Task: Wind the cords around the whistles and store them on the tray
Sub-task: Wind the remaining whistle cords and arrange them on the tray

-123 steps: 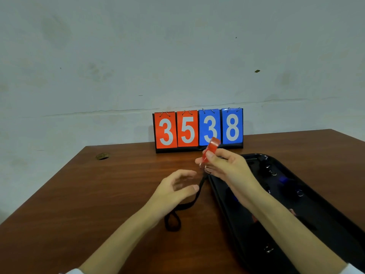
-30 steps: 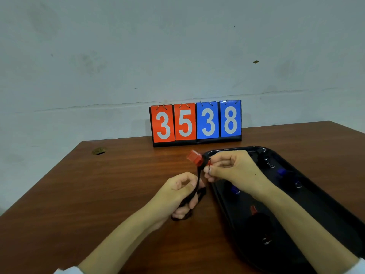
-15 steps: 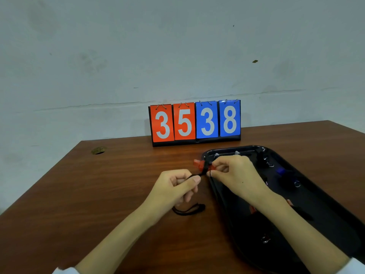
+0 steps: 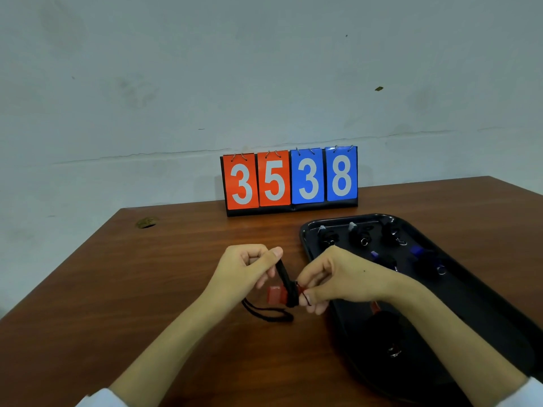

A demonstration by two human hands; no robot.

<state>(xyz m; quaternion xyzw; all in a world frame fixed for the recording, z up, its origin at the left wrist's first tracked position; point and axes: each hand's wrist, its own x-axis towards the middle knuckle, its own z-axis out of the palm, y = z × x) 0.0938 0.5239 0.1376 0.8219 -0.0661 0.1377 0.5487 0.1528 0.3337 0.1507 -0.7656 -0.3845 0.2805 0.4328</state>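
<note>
Currently I see both hands working just left of the black tray [image 4: 305, 230], above the wooden table [image 4: 147, 289]. My right hand [image 4: 338, 277] pinches the red whistle [image 4: 276, 295] at its near end, fingertips closed on it; the whistle's mouthpiece end sticks out to the left, clear of the table. My left hand [image 4: 244, 268] is curled, thumb pressed against forefinger on the black cord [image 4: 283, 274], which runs taut from that pinch down to the whistle and passes around its body. The slack of the cord trails below in a loose loop lying on the table, between the two forearms.

On the tray: three wound whistles with pale mouthpieces sit in a row along the far edge [image 4: 358, 233], cords bundled black around them, metal rings showing. Two blue whistles [image 4: 417, 254] lie behind my right hand, also wrapped. One more dark bundle with a red tip [image 4: 382, 318] rests on the tray's near part, partly hidden by my right forearm.

At the table's far edge, a flip scoreboard [image 4: 291, 180] stands against the wall, reading 35 in red, 38 in blue. White sleeve cuffs show at both wrists, bottom of frame.
</note>
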